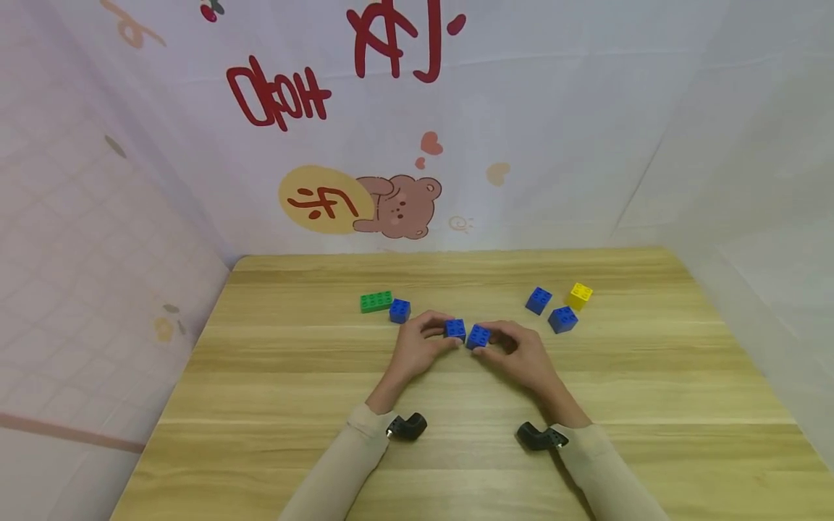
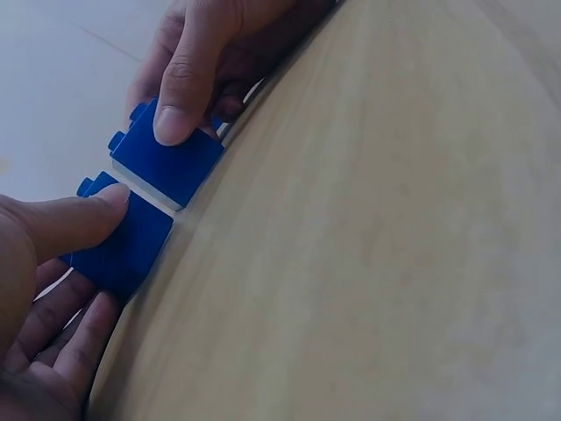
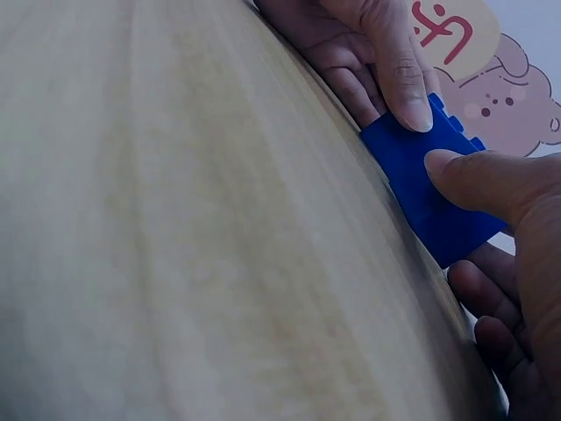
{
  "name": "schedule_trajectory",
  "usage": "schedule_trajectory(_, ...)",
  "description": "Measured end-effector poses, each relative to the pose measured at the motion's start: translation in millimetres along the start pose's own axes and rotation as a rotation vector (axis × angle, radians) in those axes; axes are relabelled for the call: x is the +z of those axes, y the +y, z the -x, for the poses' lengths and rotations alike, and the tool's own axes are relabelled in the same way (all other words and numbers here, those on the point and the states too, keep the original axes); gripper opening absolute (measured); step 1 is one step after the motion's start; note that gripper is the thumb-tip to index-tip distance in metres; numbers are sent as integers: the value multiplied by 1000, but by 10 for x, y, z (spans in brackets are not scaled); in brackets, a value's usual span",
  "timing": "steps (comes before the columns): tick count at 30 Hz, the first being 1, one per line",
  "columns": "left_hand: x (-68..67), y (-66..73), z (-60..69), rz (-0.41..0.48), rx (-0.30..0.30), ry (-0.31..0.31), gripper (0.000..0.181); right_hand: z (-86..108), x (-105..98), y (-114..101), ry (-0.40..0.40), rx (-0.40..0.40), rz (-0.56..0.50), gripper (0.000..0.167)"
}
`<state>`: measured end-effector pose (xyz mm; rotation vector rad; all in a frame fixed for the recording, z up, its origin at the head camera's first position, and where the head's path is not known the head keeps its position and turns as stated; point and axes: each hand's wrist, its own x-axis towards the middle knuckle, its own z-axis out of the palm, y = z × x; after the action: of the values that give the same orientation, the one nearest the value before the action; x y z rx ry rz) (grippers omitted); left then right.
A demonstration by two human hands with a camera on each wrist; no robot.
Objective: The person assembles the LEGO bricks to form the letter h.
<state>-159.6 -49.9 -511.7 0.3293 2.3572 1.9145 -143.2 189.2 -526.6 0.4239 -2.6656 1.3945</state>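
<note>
Near the middle of the table, my left hand (image 1: 418,343) pinches a blue toy brick (image 1: 455,329) between thumb and fingers. Just right of it, my right hand (image 1: 521,354) grips a second blue brick (image 1: 478,336) the same way. Both bricks stand studs up, side by side, at table level. A narrow gap parts them in the left wrist view, where the left-hand brick (image 2: 131,241) is lower and the right-hand brick (image 2: 166,158) higher. In the right wrist view the thumbs press the bricks' near sides, and the two bricks overlap there.
Left of the hands, a green brick (image 1: 376,302) lies by another blue brick (image 1: 400,311). To the right are two blue bricks (image 1: 538,300) and a yellow brick (image 1: 579,295). A printed cloth (image 1: 554,145) hangs behind the wooden table (image 1: 313,376).
</note>
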Motion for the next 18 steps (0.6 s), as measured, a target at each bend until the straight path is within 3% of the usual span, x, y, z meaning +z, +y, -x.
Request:
schedule_trajectory(11,-25,-9,20,39,1,11,36,27,-8,-23,-15,-28,9,40)
schedule_trajectory(18,-31,10,-2,87,26,23,37,22,-2,3,-21,-104,1,41)
